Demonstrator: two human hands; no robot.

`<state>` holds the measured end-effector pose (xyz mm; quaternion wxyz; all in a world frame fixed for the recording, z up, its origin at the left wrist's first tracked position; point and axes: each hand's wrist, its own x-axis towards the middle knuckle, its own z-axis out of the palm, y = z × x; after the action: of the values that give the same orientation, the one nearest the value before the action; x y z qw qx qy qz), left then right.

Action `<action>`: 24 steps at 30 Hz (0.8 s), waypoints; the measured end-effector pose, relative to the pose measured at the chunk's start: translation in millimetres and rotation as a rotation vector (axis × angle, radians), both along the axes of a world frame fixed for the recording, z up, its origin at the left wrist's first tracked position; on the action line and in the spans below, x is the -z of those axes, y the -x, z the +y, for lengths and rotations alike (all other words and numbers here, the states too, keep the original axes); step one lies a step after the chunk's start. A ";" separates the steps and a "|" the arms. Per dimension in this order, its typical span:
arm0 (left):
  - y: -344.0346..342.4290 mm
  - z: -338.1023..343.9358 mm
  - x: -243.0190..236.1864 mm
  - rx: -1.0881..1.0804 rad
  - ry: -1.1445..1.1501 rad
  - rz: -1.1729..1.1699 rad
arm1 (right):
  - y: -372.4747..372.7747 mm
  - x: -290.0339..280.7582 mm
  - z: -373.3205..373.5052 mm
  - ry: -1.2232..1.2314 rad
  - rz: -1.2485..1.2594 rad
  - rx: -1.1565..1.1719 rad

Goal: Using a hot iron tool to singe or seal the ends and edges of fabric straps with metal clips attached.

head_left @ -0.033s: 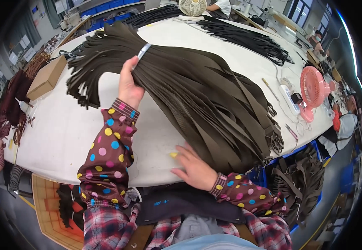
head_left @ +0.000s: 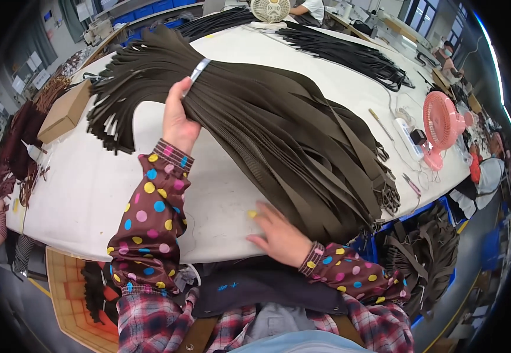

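Note:
A thick bundle of dark olive-brown webbing straps [head_left: 285, 123] lies slanted across the white table, bound by a pale band [head_left: 199, 69] toward its far left part. Cut ends fan out left of the band; metal hooks or buckles [head_left: 389, 200] hang at the right end. My left hand [head_left: 180, 117] grips the bundle just below the band, thumb up along its near side, other fingers hidden beneath the straps. At the bundle's near edge, my right hand [head_left: 282, 236] has its fingers stretched and apart, slightly blurred, with a yellow tip on one finger. It holds nothing.
Black strap bundles [head_left: 346, 56] lie across the table's far side. A cardboard box [head_left: 66, 110] stands left. On the right are a pink fan [head_left: 442, 120], a power strip [head_left: 408, 140] and snips [head_left: 411, 185]. Below the edge sit an orange bin [head_left: 70, 294] and strap-filled blue crate [head_left: 454, 259].
My left hand and the banded part of the bundle have shifted slightly left and away from me. My right hand has moved a little to the right along the near edge.

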<state>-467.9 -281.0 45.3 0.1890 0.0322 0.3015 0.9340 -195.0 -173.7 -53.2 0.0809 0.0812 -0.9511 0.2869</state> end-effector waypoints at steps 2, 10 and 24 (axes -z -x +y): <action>-8.8 -15.6 -13.0 -0.005 -0.023 0.057 | 2.6 -8.0 8.5 -0.115 -0.030 0.024; -2.6 -70.5 -6.5 -0.149 -0.019 -0.026 | 106.6 8.2 83.9 -0.358 -0.049 -0.146; 1.0 -191.7 67.8 -0.226 -0.013 -0.215 | 59.3 -0.2 -24.0 -0.202 0.042 -0.556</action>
<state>-468.9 -472.7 -22.4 0.1137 -0.1007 0.2753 0.9493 -254.2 -197.7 -53.0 0.0107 0.3523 -0.9141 0.2004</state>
